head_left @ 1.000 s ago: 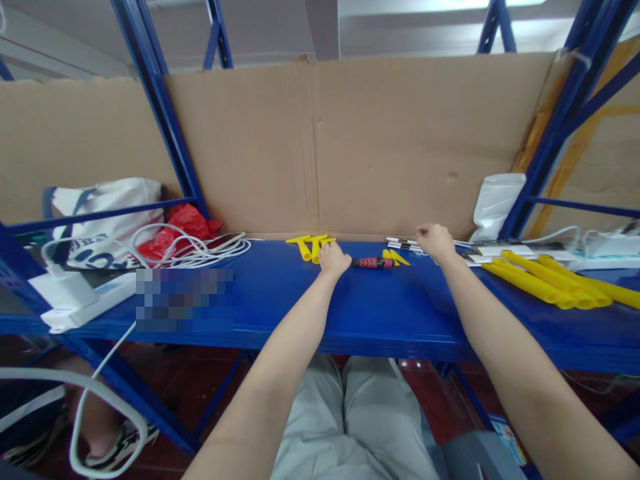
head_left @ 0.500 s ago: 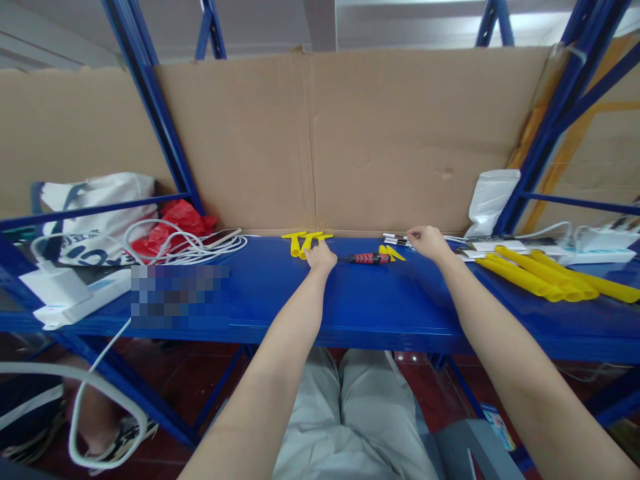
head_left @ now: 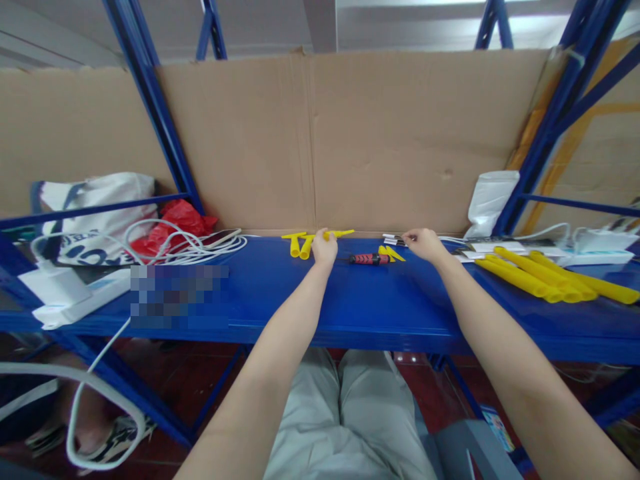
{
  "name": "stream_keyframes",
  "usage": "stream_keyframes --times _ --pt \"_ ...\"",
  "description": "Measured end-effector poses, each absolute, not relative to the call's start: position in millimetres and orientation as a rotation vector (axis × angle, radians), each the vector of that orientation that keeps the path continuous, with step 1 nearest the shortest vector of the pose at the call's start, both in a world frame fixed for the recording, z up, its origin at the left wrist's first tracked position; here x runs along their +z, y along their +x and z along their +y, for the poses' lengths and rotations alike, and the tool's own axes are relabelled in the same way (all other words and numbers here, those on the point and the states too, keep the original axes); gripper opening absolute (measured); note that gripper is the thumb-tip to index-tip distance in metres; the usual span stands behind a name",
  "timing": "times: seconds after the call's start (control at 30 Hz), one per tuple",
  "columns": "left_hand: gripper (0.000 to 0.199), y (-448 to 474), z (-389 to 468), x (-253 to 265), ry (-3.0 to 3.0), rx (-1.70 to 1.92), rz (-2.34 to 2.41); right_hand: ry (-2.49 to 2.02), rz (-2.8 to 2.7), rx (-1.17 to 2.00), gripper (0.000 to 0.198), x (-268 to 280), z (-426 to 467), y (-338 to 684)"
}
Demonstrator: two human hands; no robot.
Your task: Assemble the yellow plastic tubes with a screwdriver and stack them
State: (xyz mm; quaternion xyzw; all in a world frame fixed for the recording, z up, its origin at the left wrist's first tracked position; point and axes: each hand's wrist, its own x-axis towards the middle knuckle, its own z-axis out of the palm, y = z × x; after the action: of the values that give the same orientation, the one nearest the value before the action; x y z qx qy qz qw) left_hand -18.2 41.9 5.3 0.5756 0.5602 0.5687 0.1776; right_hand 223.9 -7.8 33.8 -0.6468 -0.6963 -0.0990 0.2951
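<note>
My left hand [head_left: 325, 248] is closed around a yellow T-shaped piece [head_left: 344, 233], one arm of which sticks out to the right. Beside it on the blue shelf lie two more yellow T-shaped handles [head_left: 295, 247]. A screwdriver with a red and black grip [head_left: 369, 259] rests between my hands, its shaft pointing left. Small yellow wedge-like pieces [head_left: 393, 253] lie at the grip's right end. My right hand [head_left: 425, 244] is pinched at the small black-and-white pieces [head_left: 393, 239]; something small and dark shows at its fingertips, too small to name.
Several yellow tubes [head_left: 545, 280] lie at the right, by a white power strip [head_left: 595, 256]. Coiled white cable [head_left: 200, 245], a red bag [head_left: 183, 223] and a white cloth bag [head_left: 107, 217] are at the left. A cardboard wall [head_left: 390, 140] closes off the back.
My left hand has lifted slightly and moved right, the yellow T-shaped piece shifting right with it. My right hand has moved slightly left, a small dark item now showing at its fingertips.
</note>
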Motion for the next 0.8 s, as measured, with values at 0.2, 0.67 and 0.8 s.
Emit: stream_keyframes --times 0.2,0.67,0.8 --pt "0.029 -1.5 24.0 19.4 1.356 1.742 1.123 -1.686 -1.762 -0.159 0.029 30.7 -2.7 223.2" --pt "0.018 10.8 -2.1 24.5 1.349 1.432 0.685 -1.602 -1.641 -0.144 0.034 27.3 2.5 229.9" --pt "0.019 11.9 -2.5 19.6 1.469 1.357 0.746 -1.589 -1.625 -0.189 0.033 30.2 -1.3 228.6"
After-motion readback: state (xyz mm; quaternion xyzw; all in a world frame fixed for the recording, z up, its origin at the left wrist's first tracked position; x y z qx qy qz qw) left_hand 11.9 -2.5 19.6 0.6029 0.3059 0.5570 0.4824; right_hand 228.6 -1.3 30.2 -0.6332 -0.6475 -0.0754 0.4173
